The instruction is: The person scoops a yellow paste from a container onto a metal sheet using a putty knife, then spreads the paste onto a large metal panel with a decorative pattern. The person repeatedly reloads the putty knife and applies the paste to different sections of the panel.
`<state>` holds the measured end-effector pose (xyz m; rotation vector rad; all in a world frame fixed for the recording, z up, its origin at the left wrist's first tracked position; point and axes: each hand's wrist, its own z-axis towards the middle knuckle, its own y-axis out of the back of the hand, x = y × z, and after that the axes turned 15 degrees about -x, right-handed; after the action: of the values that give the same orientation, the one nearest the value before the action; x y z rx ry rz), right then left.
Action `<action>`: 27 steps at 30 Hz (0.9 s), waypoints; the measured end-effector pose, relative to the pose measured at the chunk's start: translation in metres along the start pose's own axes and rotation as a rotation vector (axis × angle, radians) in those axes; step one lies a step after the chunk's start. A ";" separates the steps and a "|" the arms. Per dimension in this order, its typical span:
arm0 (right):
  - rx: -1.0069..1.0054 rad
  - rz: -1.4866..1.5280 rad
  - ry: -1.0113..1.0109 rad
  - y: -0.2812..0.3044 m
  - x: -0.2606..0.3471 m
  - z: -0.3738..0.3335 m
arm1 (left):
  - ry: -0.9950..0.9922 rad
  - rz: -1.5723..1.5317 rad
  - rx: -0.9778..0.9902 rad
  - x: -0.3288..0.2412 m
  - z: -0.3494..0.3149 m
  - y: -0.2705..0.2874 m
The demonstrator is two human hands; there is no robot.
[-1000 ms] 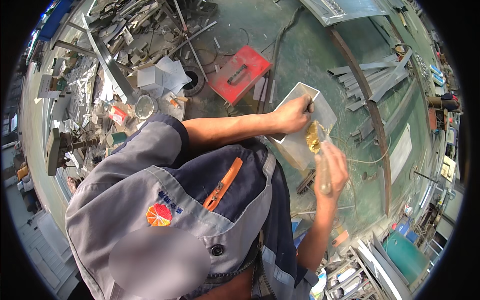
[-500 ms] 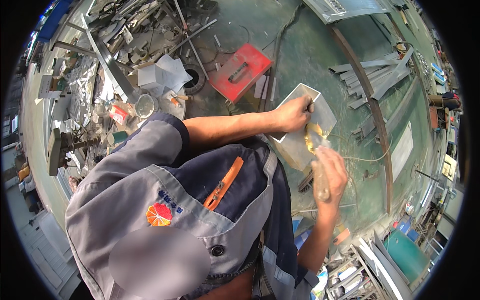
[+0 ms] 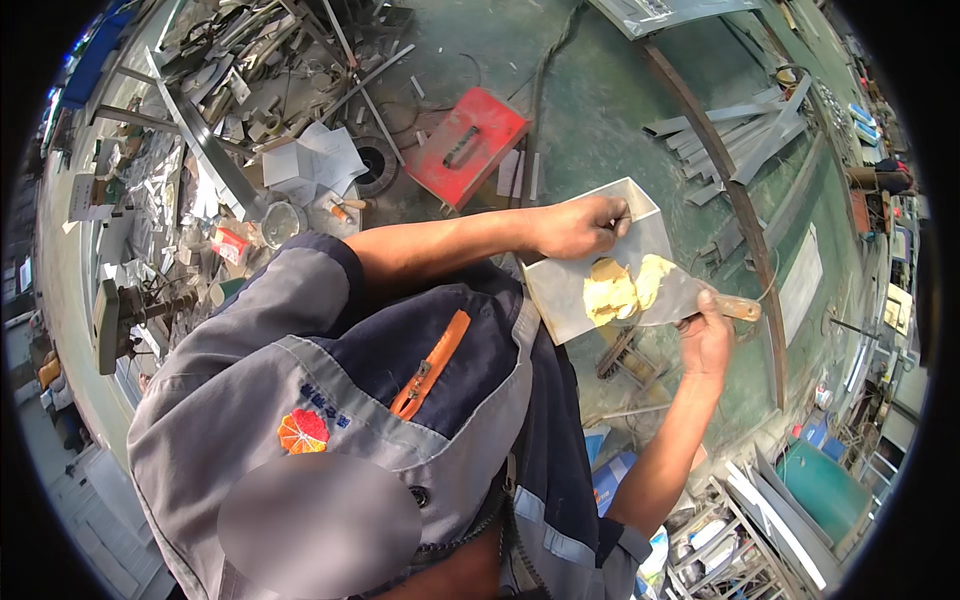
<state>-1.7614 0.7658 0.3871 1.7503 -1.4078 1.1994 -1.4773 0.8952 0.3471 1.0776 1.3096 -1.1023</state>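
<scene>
So the box here is a light-grey, open-ended rectangular box (image 3: 568,302), sitting between 2 and 3 o'clock from the middle of the view, right in front of the person's torso. Every clock direction from here on is measured from that box.

Left hand (image 3: 583,226) is at 12, closed in a fist over the box's upper wall, gripping it. Right hand (image 3: 708,338) is at 4, thumb and fingers pinched around a flat grey-bladed scraper with a wooden handle (image 3: 738,307), right where blade meets handle. Handle points off toward 3.

There's a thick, lumpy blob of pale-yellow paste (image 3: 608,292) on the box's flat side, plus more of it on the blade tip just beside. Can't tell if the blade itself is actually touching the box.

Around it: a red metal toolbox with a dark handle (image 3: 468,148) between 10 and 11, loose grey metal strips (image 3: 728,145) between 1 and 2, a flat whitish sheet (image 3: 801,288) at 3, a green barrel (image 3: 822,490) between 4 and 5, and white papers (image 3: 335,155) near 10.
</scene>
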 end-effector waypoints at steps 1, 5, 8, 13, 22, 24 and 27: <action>0.039 0.000 -0.034 -0.007 -0.007 -0.002 | -0.010 0.026 -0.004 0.001 0.001 0.000; 0.097 -0.021 -0.030 -0.031 -0.020 -0.012 | -0.050 0.119 -0.021 0.005 0.010 -0.004; 0.090 -0.082 -0.014 -0.037 -0.019 -0.016 | -0.019 0.178 -0.032 0.005 0.019 -0.009; 0.129 -0.104 -0.048 -0.035 -0.013 -0.012 | 0.057 0.212 -0.040 0.006 0.025 -0.017; 0.096 -0.104 -0.134 -0.019 -0.016 -0.003 | 0.145 0.215 -0.170 0.018 0.026 -0.034; 0.112 -0.092 -0.136 -0.014 -0.020 -0.005 | 0.158 0.220 -0.237 0.017 0.028 -0.034; 0.129 -0.018 -0.169 -0.017 -0.024 -0.009 | 0.169 0.218 -0.294 0.016 0.029 -0.032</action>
<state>-1.7484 0.7882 0.3704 1.9892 -1.4348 1.1786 -1.5041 0.8618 0.3321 1.0780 1.3991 -0.6446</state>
